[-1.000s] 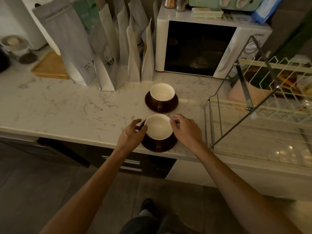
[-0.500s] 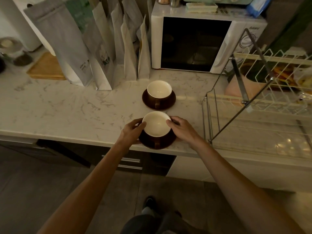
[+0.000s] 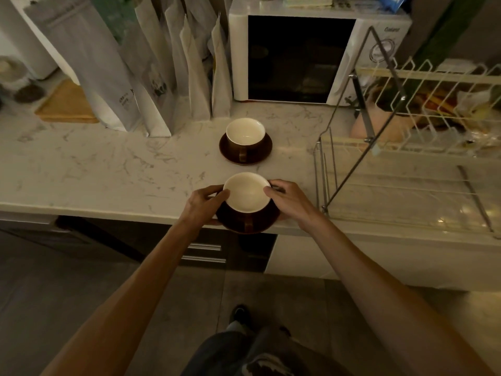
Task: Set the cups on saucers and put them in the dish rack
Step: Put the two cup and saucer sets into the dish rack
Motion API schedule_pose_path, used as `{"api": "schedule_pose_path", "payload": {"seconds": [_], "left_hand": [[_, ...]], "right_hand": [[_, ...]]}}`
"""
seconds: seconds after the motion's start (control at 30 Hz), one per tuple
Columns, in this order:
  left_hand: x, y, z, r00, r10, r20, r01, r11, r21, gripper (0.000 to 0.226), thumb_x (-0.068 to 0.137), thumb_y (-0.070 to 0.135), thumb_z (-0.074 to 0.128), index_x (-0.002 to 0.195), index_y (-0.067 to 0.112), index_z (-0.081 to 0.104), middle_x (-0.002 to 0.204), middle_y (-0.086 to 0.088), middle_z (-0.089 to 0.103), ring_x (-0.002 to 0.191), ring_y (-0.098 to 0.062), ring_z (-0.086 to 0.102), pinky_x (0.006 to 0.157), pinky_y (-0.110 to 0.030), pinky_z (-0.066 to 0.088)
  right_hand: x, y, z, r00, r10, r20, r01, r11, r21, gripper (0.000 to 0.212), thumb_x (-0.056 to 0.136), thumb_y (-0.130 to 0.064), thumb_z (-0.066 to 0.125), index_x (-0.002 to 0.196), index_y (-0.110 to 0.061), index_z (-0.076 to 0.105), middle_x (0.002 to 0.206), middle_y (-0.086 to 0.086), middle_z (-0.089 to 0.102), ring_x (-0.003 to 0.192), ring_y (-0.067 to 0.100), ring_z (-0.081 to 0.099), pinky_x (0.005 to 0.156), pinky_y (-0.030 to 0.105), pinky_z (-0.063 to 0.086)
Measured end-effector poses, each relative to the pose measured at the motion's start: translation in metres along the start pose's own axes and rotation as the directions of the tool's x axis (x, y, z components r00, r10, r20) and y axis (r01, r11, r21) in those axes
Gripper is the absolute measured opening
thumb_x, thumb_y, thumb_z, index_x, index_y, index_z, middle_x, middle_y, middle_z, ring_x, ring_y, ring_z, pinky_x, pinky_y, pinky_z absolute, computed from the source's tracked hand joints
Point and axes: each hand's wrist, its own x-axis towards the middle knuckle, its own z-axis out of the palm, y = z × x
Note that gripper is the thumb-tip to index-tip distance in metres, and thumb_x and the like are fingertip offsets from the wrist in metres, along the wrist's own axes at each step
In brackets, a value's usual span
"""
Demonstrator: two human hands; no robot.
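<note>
Two brown cups with cream insides each sit on a dark brown saucer. The near cup [image 3: 246, 191] rests on its saucer [image 3: 257, 223], which reaches past the counter's front edge. My left hand [image 3: 203, 203] grips the saucer's left rim, thumb against the cup. My right hand [image 3: 288, 200] holds the right rim, thumb at the cup's lip. The far cup [image 3: 245, 135] stands on its saucer [image 3: 264, 151] farther back, untouched. The wire dish rack [image 3: 401, 183] stands to the right, its lower shelf bare.
A white microwave [image 3: 309, 55] stands at the back. Several tall paper bags [image 3: 151, 69] lean at the back left, beside a wooden board [image 3: 65, 104]. The rack's upper tier [image 3: 433, 90] holds some items. Drawers and floor lie below the counter edge.
Both hands have closed on the near saucer's rims and drawn it with its cup toward the counter's front edge; it seems slightly raised. The far cup has stayed put.
</note>
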Motion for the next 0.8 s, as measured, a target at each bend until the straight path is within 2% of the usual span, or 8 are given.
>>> {"api": "schedule_pose_path", "payload": {"seconds": [0.07, 0.17, 0.27, 0.33, 0.5, 0.7, 0.8], "left_hand": [[-0.010, 0.003, 0.004, 1.000, 0.008, 0.011, -0.008, 1.000, 0.005, 0.037, 0.093, 0.028, 0.057, 0.129, 0.020, 0.057, 0.109, -0.004, 0.058, 0.106, -0.022, 0.056, 0.063, -0.028, 0.060], [-0.028, 0.004, 0.010, 0.999, 0.015, 0.038, -0.015, 1.000, -0.009, 0.036, 0.093, 0.029, 0.058, 0.128, 0.022, 0.057, 0.105, -0.001, 0.059, 0.105, -0.021, 0.056, 0.054, -0.023, 0.059], [-0.046, 0.003, 0.021, 0.999, 0.006, 0.045, -0.005, 1.000, -0.017, 0.036, 0.092, 0.030, 0.059, 0.127, 0.024, 0.056, 0.096, 0.005, 0.059, 0.095, -0.018, 0.060, 0.055, -0.025, 0.059], [-0.058, 0.002, 0.028, 0.999, 0.001, 0.052, 0.000, 1.000, -0.023, 0.036, 0.091, 0.031, 0.060, 0.126, 0.025, 0.056, 0.094, 0.005, 0.060, 0.085, -0.012, 0.061, 0.054, -0.025, 0.059], [-0.086, 0.003, 0.054, 0.993, 0.006, 0.118, -0.007, 1.000, 0.011, 0.040, 0.090, 0.034, 0.061, 0.128, 0.025, 0.054, 0.104, -0.003, 0.061, 0.095, -0.021, 0.063, 0.067, -0.033, 0.061], [-0.111, 0.013, 0.100, 0.983, 0.024, 0.183, -0.029, 0.999, 0.026, 0.034, 0.089, 0.039, 0.060, 0.122, 0.033, 0.054, 0.102, 0.001, 0.060, 0.091, -0.016, 0.063, 0.060, -0.029, 0.060], [-0.117, 0.020, 0.125, 0.974, 0.043, 0.222, -0.050, 0.998, 0.024, 0.027, 0.089, 0.038, 0.060, 0.116, 0.036, 0.054, 0.101, 0.004, 0.059, 0.090, -0.016, 0.062, 0.060, -0.029, 0.060]], "right_hand": [[-0.010, 0.002, -0.005, 1.000, -0.006, -0.002, 0.006, 1.000, 0.004, 0.031, 0.097, -0.028, 0.053, 0.125, -0.021, 0.063, 0.108, -0.002, 0.061, 0.109, 0.022, 0.061, 0.086, 0.046, 0.058], [-0.029, 0.006, -0.014, 1.000, 0.022, 0.002, -0.022, 0.999, 0.047, 0.030, 0.097, -0.028, 0.053, 0.125, -0.023, 0.063, 0.110, -0.001, 0.061, 0.102, 0.021, 0.063, 0.069, 0.040, 0.063], [-0.049, 0.014, -0.024, 1.000, 0.023, 0.002, -0.023, 0.998, 0.051, 0.030, 0.096, -0.029, 0.054, 0.124, -0.025, 0.063, 0.114, 0.000, 0.062, 0.102, 0.024, 0.065, 0.070, 0.045, 0.063], [-0.063, 0.021, -0.032, 1.000, 0.021, 0.005, -0.021, 0.998, 0.055, 0.030, 0.096, -0.029, 0.054, 0.125, -0.026, 0.062, 0.116, -0.001, 0.062, 0.103, 0.023, 0.064, 0.070, 0.043, 0.064], [-0.094, 0.042, -0.062, 0.999, 0.026, 0.037, -0.029, 0.996, 0.080, 0.032, 0.096, -0.030, 0.055, 0.127, -0.026, 0.061, 0.118, -0.001, 0.061, 0.103, 0.021, 0.063, 0.069, 0.039, 0.064], [-0.127, 0.064, -0.104, 1.000, 0.024, -0.002, -0.024, 0.996, 0.089, 0.031, 0.097, -0.028, 0.055, 0.127, -0.027, 0.062, 0.118, -0.003, 0.061, 0.096, 0.012, 0.059, 0.075, 0.042, 0.063], [-0.143, 0.071, -0.126, 0.998, 0.040, -0.043, -0.036, 0.995, 0.090, 0.032, 0.097, -0.026, 0.054, 0.128, -0.024, 0.061, 0.116, -0.002, 0.060, 0.103, 0.018, 0.058, 0.079, 0.045, 0.062]]}}
